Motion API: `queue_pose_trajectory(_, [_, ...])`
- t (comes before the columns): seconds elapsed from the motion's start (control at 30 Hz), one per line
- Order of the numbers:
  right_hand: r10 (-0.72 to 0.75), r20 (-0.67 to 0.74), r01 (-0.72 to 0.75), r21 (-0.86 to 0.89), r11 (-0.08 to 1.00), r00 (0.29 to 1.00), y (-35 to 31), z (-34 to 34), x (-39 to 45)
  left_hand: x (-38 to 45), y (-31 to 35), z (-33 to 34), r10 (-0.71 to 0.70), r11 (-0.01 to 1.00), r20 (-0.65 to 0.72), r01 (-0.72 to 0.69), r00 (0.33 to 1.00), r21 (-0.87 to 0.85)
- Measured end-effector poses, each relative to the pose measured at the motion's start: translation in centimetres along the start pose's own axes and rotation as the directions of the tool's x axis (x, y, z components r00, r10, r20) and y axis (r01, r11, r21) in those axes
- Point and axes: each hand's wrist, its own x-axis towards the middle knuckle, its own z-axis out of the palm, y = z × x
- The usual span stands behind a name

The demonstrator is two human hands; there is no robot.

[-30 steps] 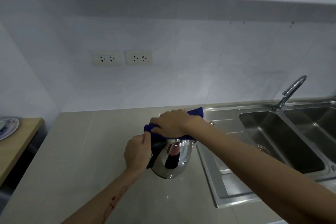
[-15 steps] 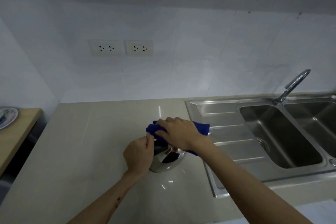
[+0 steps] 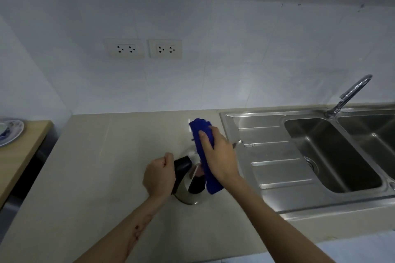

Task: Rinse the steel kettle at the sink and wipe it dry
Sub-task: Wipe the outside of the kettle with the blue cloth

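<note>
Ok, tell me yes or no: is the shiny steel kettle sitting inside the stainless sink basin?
No, the shiny steel kettle stands on the beige countertop left of the stainless sink basin.

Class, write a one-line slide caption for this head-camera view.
Left hand grips the steel kettle; right hand wipes it with a blue cloth.

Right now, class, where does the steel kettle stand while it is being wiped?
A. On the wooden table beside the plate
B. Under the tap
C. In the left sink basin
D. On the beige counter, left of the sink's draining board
D: the steel kettle rests on the beige counter, left of the draining board, with the left hand on its black handle and the right hand pressing the blue cloth on it.
</note>
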Motion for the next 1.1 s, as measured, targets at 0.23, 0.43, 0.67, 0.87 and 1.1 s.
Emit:
queue_pose_trajectory(0.23, [-0.336, -0.100, 0.335, -0.028, 0.942, 0.937, 2.0, 2.8, -5.0, 2.2, 2.1, -1.9, -0.152, 0.918, 0.226, 0.222, 0.962, -0.328])
queue_pose_trajectory(0.43, [-0.475, -0.035, 0.474, -0.016, 0.880, 0.880, 5.2, 3.5, -6.0, 4.2, 4.4, -4.3, -0.151, 0.902, 0.332, 0.267, 0.931, -0.340])
queue_pose_trajectory(0.67, [-0.049, 0.064, 0.017, 0.422, 0.907, 0.997, 6.2, 3.2, -5.6, 5.6, 4.0, -5.9, -0.141, 0.922, 0.269, 0.226, 0.953, -0.315])
queue_pose_trajectory(0.87, [0.111, -0.154, -0.106, 0.038, 0.994, 0.982, 9.8, 2.9, -6.1, 6.4, 3.2, -6.2, -0.139, 0.926, 0.222, 0.206, 0.965, -0.316])
queue_pose_trajectory(1.1, [0.278, 0.078, -0.199, -0.521, 0.830, 0.957, 13.7, 6.1, -6.2, 6.4, 0.8, -4.9, -0.151, 0.925, 0.272, 0.233, 0.950, -0.299])
